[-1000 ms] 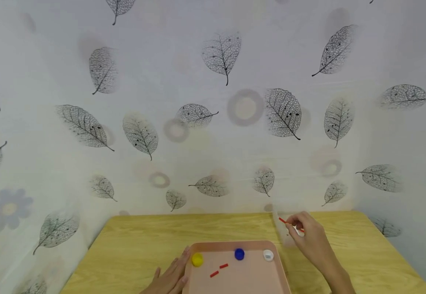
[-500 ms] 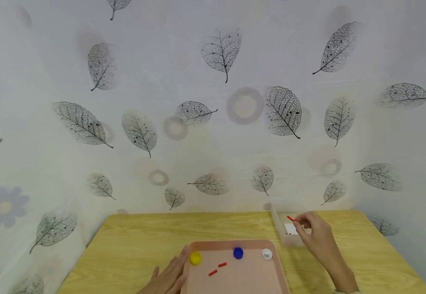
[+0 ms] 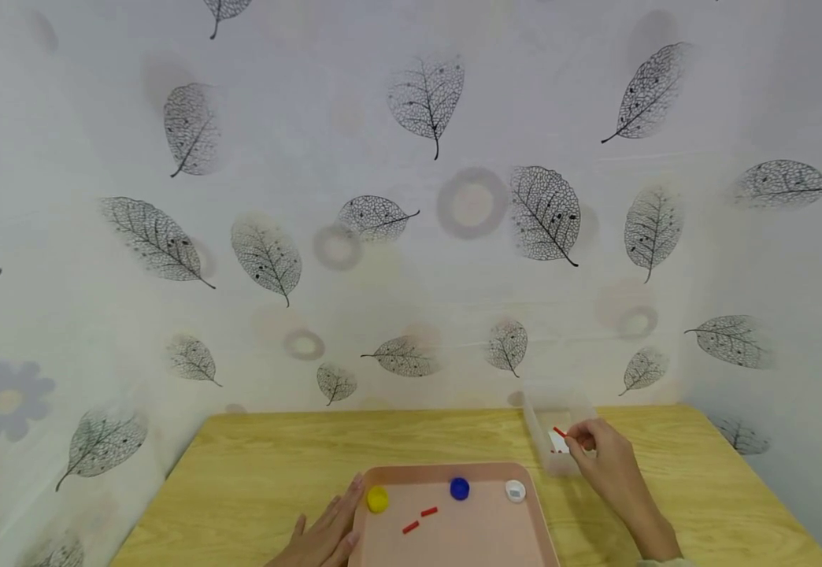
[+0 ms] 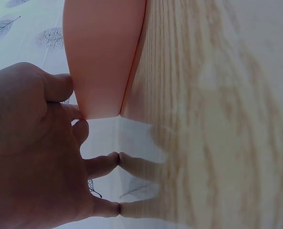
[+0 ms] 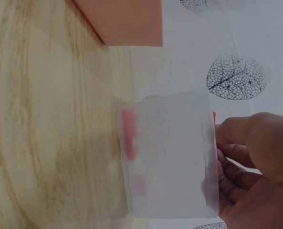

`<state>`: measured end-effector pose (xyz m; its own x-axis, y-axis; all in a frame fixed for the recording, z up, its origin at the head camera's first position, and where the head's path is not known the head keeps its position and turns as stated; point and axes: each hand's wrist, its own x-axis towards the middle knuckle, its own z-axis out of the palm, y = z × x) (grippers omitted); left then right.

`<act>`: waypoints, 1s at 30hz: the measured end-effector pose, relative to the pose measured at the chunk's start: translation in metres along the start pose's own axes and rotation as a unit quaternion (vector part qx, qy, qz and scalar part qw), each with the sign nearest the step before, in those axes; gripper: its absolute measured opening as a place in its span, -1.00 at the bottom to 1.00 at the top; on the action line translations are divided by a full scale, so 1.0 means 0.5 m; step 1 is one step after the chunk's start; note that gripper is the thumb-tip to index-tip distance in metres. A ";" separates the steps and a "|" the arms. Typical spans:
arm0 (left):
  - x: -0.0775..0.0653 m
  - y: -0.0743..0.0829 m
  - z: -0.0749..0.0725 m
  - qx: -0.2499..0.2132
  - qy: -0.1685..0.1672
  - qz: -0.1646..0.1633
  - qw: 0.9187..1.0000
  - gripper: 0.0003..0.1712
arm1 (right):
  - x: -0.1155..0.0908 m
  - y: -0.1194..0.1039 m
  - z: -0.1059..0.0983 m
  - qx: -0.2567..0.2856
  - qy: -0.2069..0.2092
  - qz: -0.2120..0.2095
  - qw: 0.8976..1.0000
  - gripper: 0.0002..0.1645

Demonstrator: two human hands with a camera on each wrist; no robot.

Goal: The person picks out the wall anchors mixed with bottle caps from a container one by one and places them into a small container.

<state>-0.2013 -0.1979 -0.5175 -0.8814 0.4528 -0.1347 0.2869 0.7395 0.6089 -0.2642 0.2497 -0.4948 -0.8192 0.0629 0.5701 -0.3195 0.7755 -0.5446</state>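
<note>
My right hand (image 3: 609,465) pinches a short red stick (image 3: 560,431) between thumb and fingers, at the rim of a translucent box (image 3: 540,441). Inside that box lie a white piece and small red bits; its wall (image 5: 170,162) blurs them in the right wrist view. My left hand (image 3: 322,535) rests at the left edge of a pink tray (image 3: 446,474), fingers extended. The left wrist view shows the thumb against the tray's side (image 4: 103,57) and two fingertips on the table. Two red sticks (image 3: 420,520) lie in the tray.
Along the tray's far side sit a yellow cap (image 3: 378,498), a blue cap (image 3: 460,488) and a white cap (image 3: 515,491). The wooden table (image 3: 276,449) ends at a leaf-patterned backdrop (image 3: 411,276) behind the box and at both sides.
My right hand has shifted to the right with the red stick, then dipped slightly, uncovering more of the box. The left hand stays at the tray's edge.
</note>
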 end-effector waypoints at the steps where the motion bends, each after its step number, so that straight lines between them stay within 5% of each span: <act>1: 0.000 0.000 0.000 -0.001 0.001 0.002 1.000 -0.29 | 0.000 0.000 0.001 -0.001 -0.001 -0.001 1.000 -0.87; 21: -0.003 -0.005 -0.004 -0.020 0.000 0.016 1.000 -0.31 | 0.002 0.000 0.000 -0.013 -0.018 0.008 1.000 -0.89; 30: -0.006 0.000 -0.001 -0.017 -0.004 -0.001 1.000 -0.31 | 0.005 -0.021 -0.019 0.001 0.005 -0.027 1.000 -0.88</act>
<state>-0.1990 -0.1997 -0.5168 -0.8792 0.4548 -0.1422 0.2715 0.7233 0.6350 -0.2582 0.2474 -0.4820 -0.7963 0.0271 0.6043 -0.3636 0.7768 -0.5141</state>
